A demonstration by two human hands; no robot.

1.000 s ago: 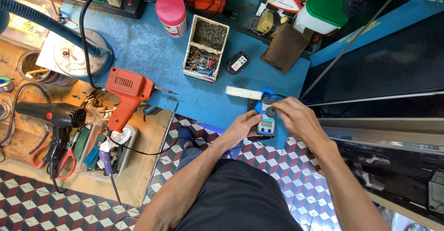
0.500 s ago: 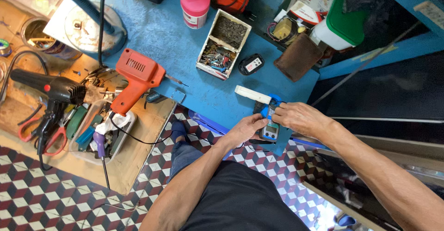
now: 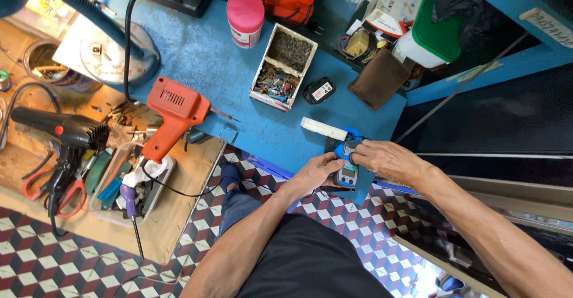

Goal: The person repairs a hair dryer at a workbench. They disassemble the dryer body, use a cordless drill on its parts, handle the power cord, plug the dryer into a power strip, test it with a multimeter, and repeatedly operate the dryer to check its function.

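Clutter covers the blue workbench (image 3: 209, 59) above checkered floor tiles (image 3: 36, 268).

The workbench top (image 3: 239, 65) is blue, the soldering gun (image 3: 173, 113) orange, the far jar's lid (image 3: 245, 11) pink. The near floor (image 3: 36, 262) shows maroon, black and white cube-pattern tiles.

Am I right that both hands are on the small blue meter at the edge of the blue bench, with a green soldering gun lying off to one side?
Nearly. In the head view the left hand and right hand do hold the small blue meter, but the soldering gun is orange, not green.
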